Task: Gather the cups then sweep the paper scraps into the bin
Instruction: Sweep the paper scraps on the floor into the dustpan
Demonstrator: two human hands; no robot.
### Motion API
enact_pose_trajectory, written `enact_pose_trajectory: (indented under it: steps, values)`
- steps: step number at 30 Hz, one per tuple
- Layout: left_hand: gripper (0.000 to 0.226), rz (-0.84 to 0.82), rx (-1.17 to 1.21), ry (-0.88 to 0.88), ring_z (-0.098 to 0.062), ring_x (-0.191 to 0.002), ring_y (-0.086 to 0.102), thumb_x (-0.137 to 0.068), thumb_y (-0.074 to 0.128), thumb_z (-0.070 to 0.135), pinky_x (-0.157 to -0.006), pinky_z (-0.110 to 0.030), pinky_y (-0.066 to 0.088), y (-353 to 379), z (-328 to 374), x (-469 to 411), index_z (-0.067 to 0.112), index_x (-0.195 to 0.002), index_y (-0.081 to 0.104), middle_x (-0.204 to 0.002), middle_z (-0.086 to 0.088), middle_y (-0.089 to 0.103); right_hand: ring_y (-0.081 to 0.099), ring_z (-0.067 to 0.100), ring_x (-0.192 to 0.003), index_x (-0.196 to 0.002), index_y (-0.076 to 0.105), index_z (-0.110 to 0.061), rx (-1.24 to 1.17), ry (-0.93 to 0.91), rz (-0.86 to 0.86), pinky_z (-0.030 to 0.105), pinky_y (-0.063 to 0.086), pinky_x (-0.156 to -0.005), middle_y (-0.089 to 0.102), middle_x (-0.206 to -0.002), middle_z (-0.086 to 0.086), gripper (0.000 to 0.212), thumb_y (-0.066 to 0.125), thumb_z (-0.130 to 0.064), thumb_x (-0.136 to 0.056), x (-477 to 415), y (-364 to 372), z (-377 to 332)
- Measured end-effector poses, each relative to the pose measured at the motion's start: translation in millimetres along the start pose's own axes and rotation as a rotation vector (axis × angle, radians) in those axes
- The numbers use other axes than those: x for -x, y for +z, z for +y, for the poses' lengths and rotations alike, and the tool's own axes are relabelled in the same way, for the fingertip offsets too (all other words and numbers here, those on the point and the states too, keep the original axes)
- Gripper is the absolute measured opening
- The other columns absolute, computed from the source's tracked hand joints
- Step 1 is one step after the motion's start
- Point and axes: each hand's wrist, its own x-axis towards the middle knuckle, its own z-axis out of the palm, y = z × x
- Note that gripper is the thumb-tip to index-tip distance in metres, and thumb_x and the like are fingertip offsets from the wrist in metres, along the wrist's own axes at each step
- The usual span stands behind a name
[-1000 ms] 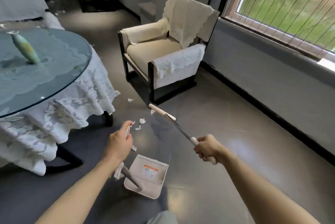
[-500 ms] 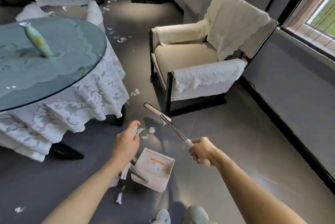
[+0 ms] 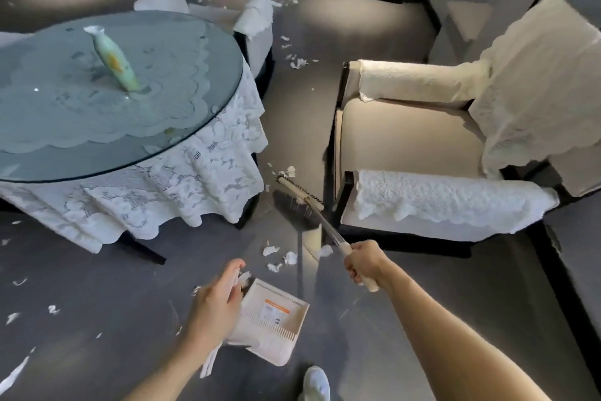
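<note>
Currently, right hand [image 3: 366, 262] gripping broom [image 3: 300, 194], left hand [image 3: 214, 306] gripping dustpan [image 3: 276, 319] handle, scraps [image 3: 289, 257] lying on floor [image 3: 439, 287] between them.

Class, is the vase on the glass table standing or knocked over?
Standing: the vase rests on its base on the glass table, mouth uppermost, though it looks slanted here.

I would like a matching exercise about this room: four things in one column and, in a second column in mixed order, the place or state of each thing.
Things:
1. vase
2. broom
3. dustpan
4. armchair

Places or states:
a. handle gripped by the right hand
b. handle gripped by the left hand
c. draped with white lace covers
d. standing on the glass table

Pairs: 1-d, 2-a, 3-b, 4-c.
</note>
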Motion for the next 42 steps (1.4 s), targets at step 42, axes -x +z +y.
enact_pose_trajectory:
  steps: [42]
  values:
    - [0.033, 0.144, 0.139, -0.116, -0.015, -0.076, 0.056, -0.095, 0.046, 0.008, -0.063, -0.032, 0.044, -39.1, 57.1, -199.3, 0.031, -0.119, 0.045, -0.092, 0.003, 0.061, 0.046, 0.012, -0.046, -0.092, 0.061, 0.003, 0.033, 0.000, -0.101, 0.019, 0.040, -0.039, 0.051, -0.060, 0.008, 0.009, 0.052, 0.004, -0.091, -123.9, -45.6, -175.0]
